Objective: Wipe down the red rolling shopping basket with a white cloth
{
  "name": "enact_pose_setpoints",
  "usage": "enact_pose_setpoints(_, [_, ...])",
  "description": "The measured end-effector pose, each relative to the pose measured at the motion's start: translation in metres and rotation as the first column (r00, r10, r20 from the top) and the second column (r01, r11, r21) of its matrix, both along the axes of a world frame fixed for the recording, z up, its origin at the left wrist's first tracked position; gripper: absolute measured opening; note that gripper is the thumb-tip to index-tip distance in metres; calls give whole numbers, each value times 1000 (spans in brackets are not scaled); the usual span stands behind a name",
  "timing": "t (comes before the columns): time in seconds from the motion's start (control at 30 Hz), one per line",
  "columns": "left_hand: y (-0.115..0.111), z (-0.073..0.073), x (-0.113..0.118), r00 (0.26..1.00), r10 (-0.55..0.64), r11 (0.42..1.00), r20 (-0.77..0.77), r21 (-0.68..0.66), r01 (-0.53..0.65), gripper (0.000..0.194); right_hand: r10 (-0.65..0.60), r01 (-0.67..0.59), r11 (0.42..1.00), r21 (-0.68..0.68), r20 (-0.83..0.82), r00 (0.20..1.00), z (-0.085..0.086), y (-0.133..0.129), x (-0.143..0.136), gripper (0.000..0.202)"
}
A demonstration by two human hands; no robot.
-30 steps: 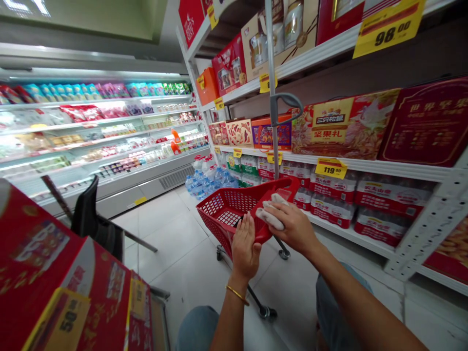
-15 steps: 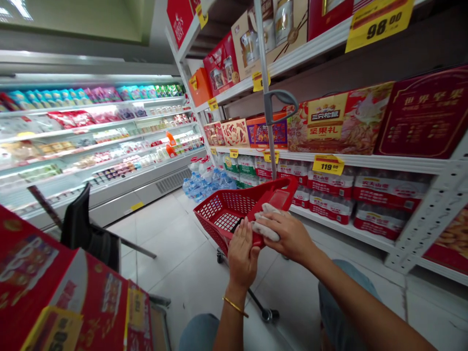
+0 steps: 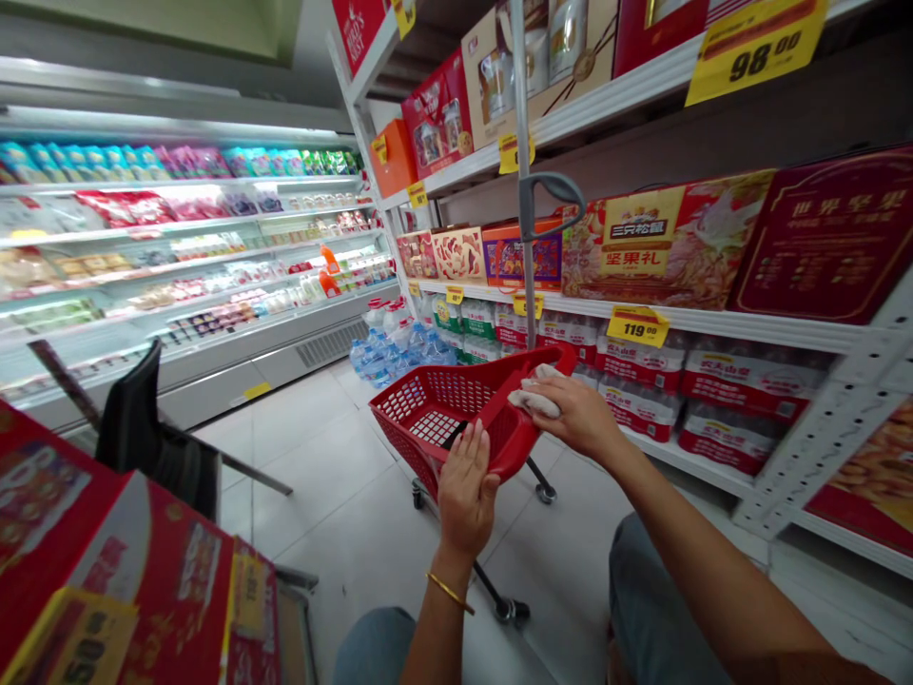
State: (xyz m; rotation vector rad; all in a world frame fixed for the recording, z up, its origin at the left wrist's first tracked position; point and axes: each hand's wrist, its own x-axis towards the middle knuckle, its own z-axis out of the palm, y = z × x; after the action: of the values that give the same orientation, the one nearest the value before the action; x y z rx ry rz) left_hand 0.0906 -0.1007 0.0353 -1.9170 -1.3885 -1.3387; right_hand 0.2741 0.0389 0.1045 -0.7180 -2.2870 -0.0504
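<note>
Away from the left hand [image 3: 467, 490] the right hand [image 3: 581, 416] had shifted, with the white cloth [image 3: 536, 403]; leftmost stood a black chair [image 3: 128, 409]; next, the red cart [image 3: 414, 457] stood on the tiled floor [image 3: 306, 523]; the left hand lay unclenched against its near edge; the right hand grasped the white cloth against its raised end; water packs [image 3: 634, 404] sat beyond, on a shelf.

Large pale tiles [image 3: 314, 509] are covering the floor. A lit refrigerated case [image 3: 214, 376] is glowing along the far left, its packed shelves shining white. A white metal rack [image 3: 713, 317] is holding boxes and bottled packs at the right. A black chair [image 3: 161, 438] is standing near stacked red boxes [image 3: 153, 571]. Overhead, a greenish ceiling recess [image 3: 206, 29] is showing.
</note>
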Motion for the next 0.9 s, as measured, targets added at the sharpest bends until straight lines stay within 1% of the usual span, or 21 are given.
enact_pose_setpoints(0.13, [1, -3, 0, 1000, 9, 1000, 12, -6, -9, 50, -13, 11, 998, -57, -41, 999, -1, 7, 2, 29])
enact_pose_setpoints(0.33, [1, -6, 1, 999, 16, 1000, 38, 0, -16, 51, -18, 17, 999, -29, -55, 998, -7, 8, 2, 29])
enact_pose_setpoints(0.43, [0, -7, 0, 999, 22, 1000, 37, 3, -22, 51, -4, 4, 1000, -16, -49, 999, -7, 8, 2, 29])
enact_pose_setpoints(0.5, [-1, -7, -1, 999, 24, 1000, 40, -1, -24, 51, -8, 8, 1000, 7, -45, 999, -5, 3, 1, 30])
enact_pose_setpoints(0.6, [-2, -8, -2, 999, 24, 1000, 41, -15, -23, 52, 21, -17, 998, 54, -70, 997, -1, -18, -5, 32])
enact_pose_setpoints(0.67, [-3, -8, -2, 999, 21, 1000, 40, -23, -20, 53, 96, -89, 992, 84, -84, 992, 0, -40, -12, 35])
enact_pose_setpoints(0.73, [-5, -8, -1, 998, 18, 999, 56, -28, -17, 54, 160, -154, 983, 101, -58, 985, 0, -62, -21, 38])
enact_pose_setpoints(0.8, [-6, -7, -1, 996, 21, 999, 86, -41, -17, 56, 163, -160, 983, 91, -32, 986, -2, -80, -28, 40])
enact_pose_setpoints(0.9, [-8, -6, -2, 995, 19, 998, 102, -54, -14, 55, 157, -154, 987, 50, -52, 986, -6, -90, -33, 40])
